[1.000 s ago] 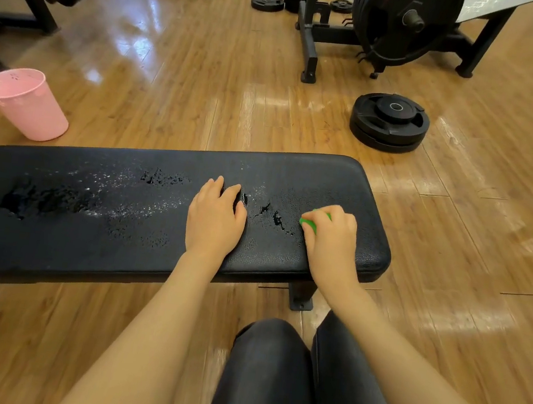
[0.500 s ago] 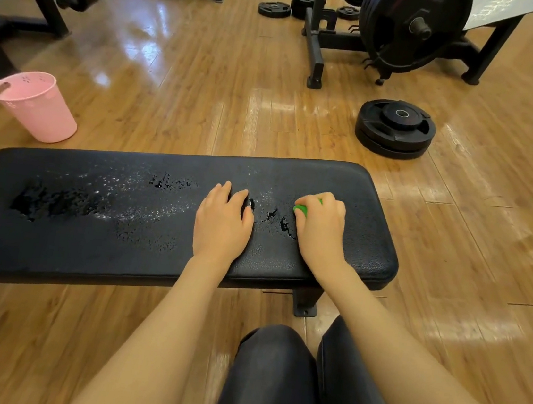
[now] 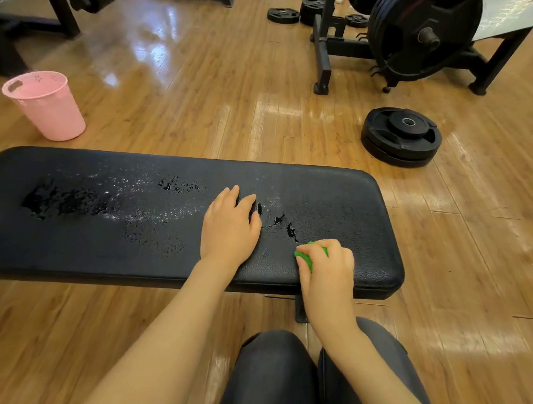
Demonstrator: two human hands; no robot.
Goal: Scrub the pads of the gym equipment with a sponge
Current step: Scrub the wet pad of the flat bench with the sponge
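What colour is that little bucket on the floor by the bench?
The bucket is pale pink, seen clearly in the head view.

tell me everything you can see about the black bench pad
The bench pad is a long black cushion with rounded corners and a pebbled, leather-like cover, lying flat across the view above the wooden floor. Wet patches and droplets spread across its middle and left. The left hand rests flat on it; the right hand presses a green sponge near its right, near edge. A dark support shows beneath.
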